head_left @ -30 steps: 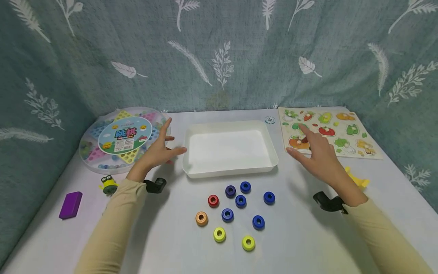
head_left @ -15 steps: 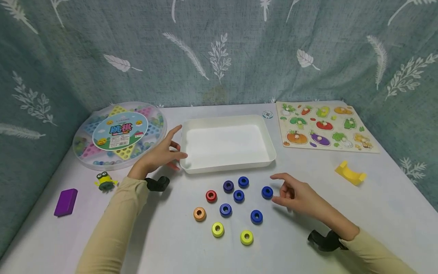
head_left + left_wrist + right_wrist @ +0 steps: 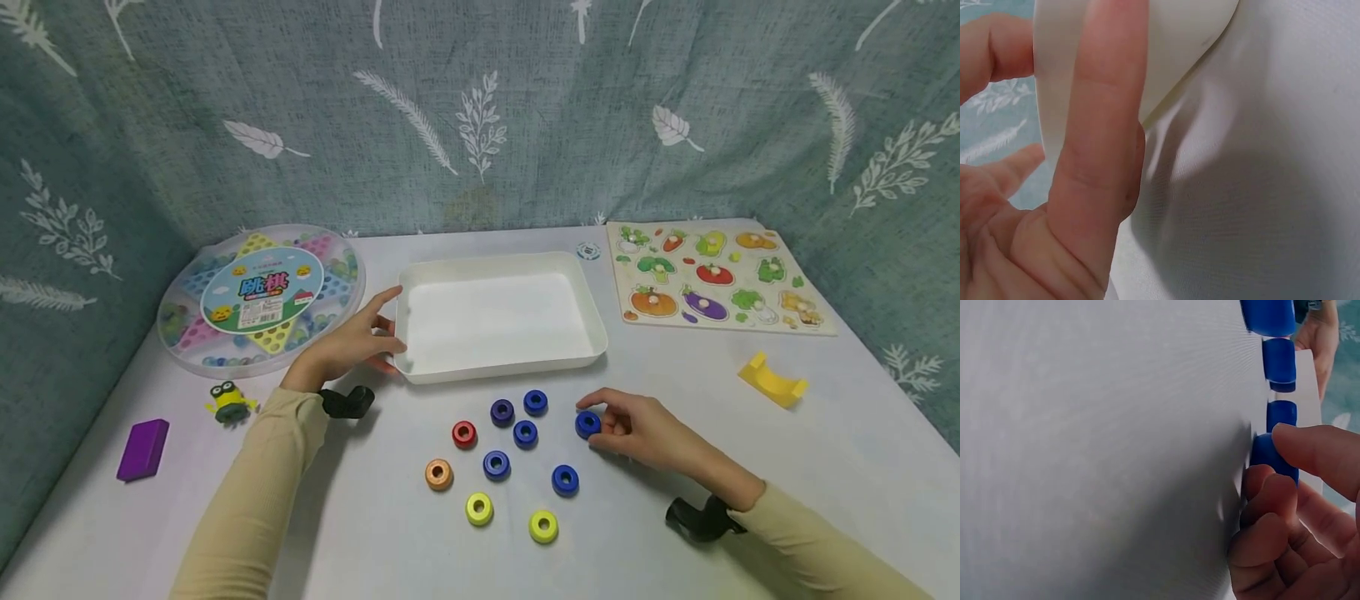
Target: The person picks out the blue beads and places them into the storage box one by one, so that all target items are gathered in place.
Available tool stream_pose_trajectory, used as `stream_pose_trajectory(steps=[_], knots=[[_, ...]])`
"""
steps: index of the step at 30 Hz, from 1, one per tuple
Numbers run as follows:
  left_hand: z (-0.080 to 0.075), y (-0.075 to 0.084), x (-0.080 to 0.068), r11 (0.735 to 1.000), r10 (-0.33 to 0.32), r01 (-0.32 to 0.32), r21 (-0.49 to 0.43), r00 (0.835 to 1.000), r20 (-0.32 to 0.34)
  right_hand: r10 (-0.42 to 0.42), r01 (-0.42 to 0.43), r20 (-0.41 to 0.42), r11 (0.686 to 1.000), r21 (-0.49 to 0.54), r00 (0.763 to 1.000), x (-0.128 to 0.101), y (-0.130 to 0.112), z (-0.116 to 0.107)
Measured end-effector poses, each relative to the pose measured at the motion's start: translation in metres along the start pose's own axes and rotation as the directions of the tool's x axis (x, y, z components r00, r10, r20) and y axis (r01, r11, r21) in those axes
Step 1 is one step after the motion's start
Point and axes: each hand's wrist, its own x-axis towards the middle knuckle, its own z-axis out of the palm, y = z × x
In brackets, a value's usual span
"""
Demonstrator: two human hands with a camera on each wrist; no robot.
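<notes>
My left hand grips the left wall of the white rectangular tray; in the left wrist view one finger goes behind the tray's rim and another lies along the outside wall. With thumb and fingers my right hand pinches a dark blue ring on the table, seen also as a blue ring in the right wrist view. To its left lie several more blue rings, a purple ring, a red ring, an orange ring and two yellow rings.
A round Chinese checkers box stands back left, before it a minion figure and a purple block. A vegetable puzzle board lies back right, with a yellow curved block nearby. A patterned curtain hangs behind.
My right hand has come down from over the puzzle board to the rightmost blue ring and closed its fingers around it. My left hand has moved right onto the tray's edge.
</notes>
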Motion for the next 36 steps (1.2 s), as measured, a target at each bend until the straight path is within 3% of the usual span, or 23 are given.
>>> stream_pose_trajectory(steps=[9, 14, 19, 25, 31, 36], knots=[[-0.002, -0.003, 0.001, 1.000, -0.016, 0.016, -0.017, 1.000, 0.008, 0.004, -0.004, 0.016, 1.000, 0.000, 1.000, 0.008, -0.001, -0.004], [-0.004, -0.004, 0.000, 1.000, -0.001, 0.001, 0.004, 1.000, 0.012, -0.044, 0.044, -0.008, 0.999, -0.012, 0.999, 0.027, -0.016, -0.017], [-0.006, -0.006, 0.002, 1.000, 0.013, -0.013, -0.005, 1.000, 0.025, -0.085, 0.084, -0.028, 0.996, -0.025, 0.996, 0.069, -0.042, -0.035], [-0.006, -0.006, 0.003, 1.000, -0.001, 0.003, -0.030, 0.999, 0.037, -0.047, 0.047, -0.037, 0.999, -0.020, 0.998, 0.140, -0.072, -0.046], [-0.005, -0.005, 0.002, 1.000, -0.008, 0.008, -0.029, 1.000, 0.025, 0.048, -0.048, -0.005, 0.999, -0.023, 0.999, 0.204, -0.082, -0.037], [-0.005, -0.005, 0.002, 0.999, -0.021, 0.021, -0.032, 1.000, 0.011, 0.119, -0.117, 0.037, 0.992, -0.040, 0.992, 0.234, -0.078, -0.019]])
